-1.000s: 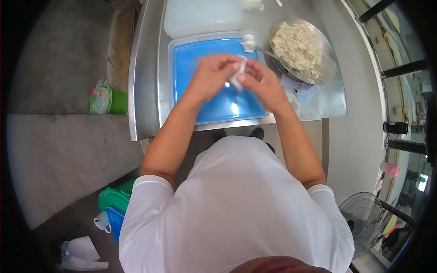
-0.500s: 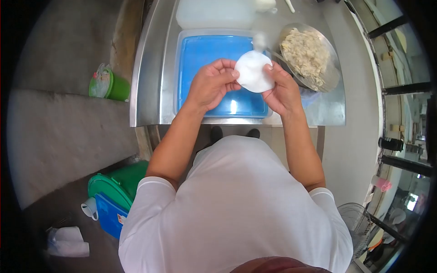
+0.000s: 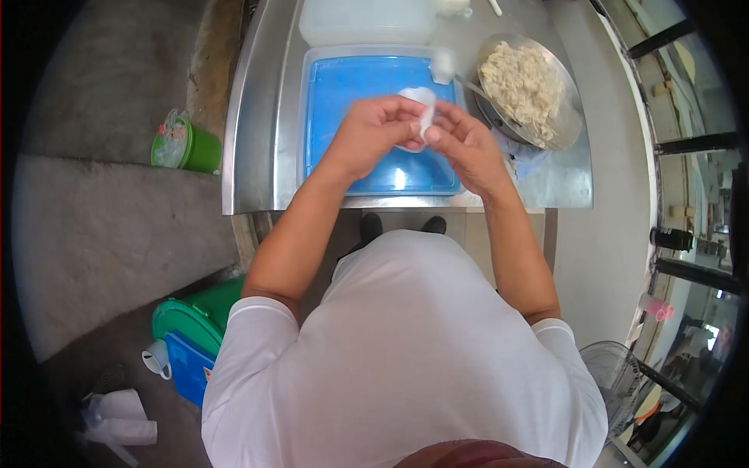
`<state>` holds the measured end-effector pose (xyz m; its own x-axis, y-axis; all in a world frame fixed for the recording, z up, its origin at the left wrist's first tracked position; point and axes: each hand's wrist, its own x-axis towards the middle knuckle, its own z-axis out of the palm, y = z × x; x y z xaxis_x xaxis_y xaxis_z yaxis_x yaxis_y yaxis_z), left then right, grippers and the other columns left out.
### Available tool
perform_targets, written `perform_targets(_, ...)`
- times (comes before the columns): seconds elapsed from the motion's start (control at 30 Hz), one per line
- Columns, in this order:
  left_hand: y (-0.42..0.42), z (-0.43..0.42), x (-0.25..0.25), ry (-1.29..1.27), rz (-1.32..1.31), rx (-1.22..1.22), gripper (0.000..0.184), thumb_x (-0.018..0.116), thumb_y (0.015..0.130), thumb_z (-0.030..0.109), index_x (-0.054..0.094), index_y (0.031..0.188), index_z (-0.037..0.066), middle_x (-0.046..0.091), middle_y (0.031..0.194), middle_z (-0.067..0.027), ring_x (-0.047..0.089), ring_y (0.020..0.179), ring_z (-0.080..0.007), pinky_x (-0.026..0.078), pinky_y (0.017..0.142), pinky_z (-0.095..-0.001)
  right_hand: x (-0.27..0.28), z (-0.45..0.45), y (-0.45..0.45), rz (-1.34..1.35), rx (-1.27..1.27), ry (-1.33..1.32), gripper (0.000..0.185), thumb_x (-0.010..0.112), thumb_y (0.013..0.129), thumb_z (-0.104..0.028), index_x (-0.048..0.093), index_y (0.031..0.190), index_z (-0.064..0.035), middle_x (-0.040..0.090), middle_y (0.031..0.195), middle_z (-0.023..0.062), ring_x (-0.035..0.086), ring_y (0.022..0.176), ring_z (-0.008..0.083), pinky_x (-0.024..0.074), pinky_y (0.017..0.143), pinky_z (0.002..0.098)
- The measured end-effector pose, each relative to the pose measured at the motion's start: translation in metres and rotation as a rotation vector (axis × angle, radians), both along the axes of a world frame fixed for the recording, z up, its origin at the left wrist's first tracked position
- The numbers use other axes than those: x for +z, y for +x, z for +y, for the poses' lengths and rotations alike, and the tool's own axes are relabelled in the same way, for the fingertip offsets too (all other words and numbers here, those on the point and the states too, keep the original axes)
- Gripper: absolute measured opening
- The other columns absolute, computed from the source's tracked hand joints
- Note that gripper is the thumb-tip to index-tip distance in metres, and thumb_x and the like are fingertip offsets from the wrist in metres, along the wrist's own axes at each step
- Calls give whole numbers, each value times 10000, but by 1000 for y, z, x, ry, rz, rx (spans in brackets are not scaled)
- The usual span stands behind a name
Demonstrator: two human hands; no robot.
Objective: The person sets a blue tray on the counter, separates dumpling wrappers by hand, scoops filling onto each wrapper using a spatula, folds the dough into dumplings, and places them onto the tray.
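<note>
A thin, round white dough wrapper (image 3: 427, 117) is bent between my two hands, above a blue tray (image 3: 335, 78) with a clear rim. My left hand (image 3: 378, 132) pinches its left side, with the fingers curled behind. My right hand (image 3: 466, 148) grips the right side between thumb and fingers. Part of the wrapper is hidden by the fingers, and whether anything lies inside the fold cannot be made out. To the right stands a metal bowl (image 3: 573, 117) heaped with a pale, chunky mixture (image 3: 523, 90). A utensil handle (image 3: 472, 86) sticks out over its left rim.
A translucent container (image 3: 367, 22) sits behind the tray on the steel table (image 3: 257, 140). A small white object (image 3: 442, 66) is near the tray's far right corner. On the left are a green bin (image 3: 203, 150) and a green lidded container (image 3: 187, 324); a fan (image 3: 612, 382) stands right.
The wrapper, which faced up as an open flat disc, is now bent and turned partly edge-on. My right hand has come in closer to my left.
</note>
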<state>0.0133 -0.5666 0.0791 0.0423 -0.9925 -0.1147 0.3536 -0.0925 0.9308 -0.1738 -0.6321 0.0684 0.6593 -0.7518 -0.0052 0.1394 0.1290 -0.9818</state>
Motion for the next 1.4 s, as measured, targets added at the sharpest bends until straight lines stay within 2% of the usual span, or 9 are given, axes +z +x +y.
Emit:
perform_targets(0.03,-2,0,7,-3,-63,-51,269,669,907,85,656,1146,-39,694,953,-92,664,813,-157,551,742,-283,1,0,0,-138,171,186,451,658,971,-140,503,1355,36,655,1193,124,649,1073,192,519,937,323)
perform_targets(0.1,-1,-1,14,-6,-124,-102,277,670,907,97,660,1150,-36,696,936,-88,664,799,-154,550,744,-280,-10,-5,-2,-169,165,248,407,630,980,-105,522,1344,41,660,1201,125,660,1070,205,536,940,338)
perform_targets(0.23,26,-1,9,18,-140,133,271,662,953,141,655,1176,-13,707,994,-74,681,829,-151,556,755,-262,2,-6,-7,-253,39,379,346,578,1000,-87,542,1313,57,655,1226,141,660,1094,224,552,954,380)
perform_targets(0.33,21,4,-2,108,-68,173,294,688,927,161,641,1153,-21,697,986,-84,673,870,-164,555,777,-303,7,-8,-10,-351,88,494,362,578,1001,-104,532,1315,69,645,1241,157,654,1121,249,551,966,400)
perform_targets(0.43,8,8,-15,89,275,47,283,677,942,153,631,1153,-29,693,1024,-94,675,905,-176,563,790,-326,7,-9,-8,-381,38,567,364,569,1004,-110,527,1317,72,638,1248,168,653,1127,261,549,976,418)
perform_targets(1.03,7,1,-14,-71,177,27,232,664,939,70,633,1146,-31,697,1023,-95,666,886,-161,550,755,-305,3,-18,-13,-245,-57,444,295,584,993,-100,567,1249,47,666,1167,138,678,1033,232,561,932,403)
perform_targets(1.3,3,-10,-16,9,84,44,247,638,953,82,653,1170,-35,694,1014,-94,663,859,-145,558,758,-290,3,-8,-5,71,-102,75,603,778,885,-275,502,1339,9,574,1267,145,593,1081,162,499,900,295)
perform_targets(1.37,-3,-15,-17,3,39,17,247,635,951,83,657,1165,-37,694,1011,-93,661,850,-144,558,760,-283,2,-2,2,7,-74,139,578,786,875,-246,526,1323,9,614,1209,135,593,1070,149,492,897,280)
perform_targets(1.4,-6,-17,-15,-4,-5,-9,247,633,948,85,662,1160,-39,694,1008,-93,660,841,-143,559,763,-276,-6,-5,4,92,-54,-30,562,789,870,-240,542,1310,8,633,1174,128,592,1079,142,493,900,277)
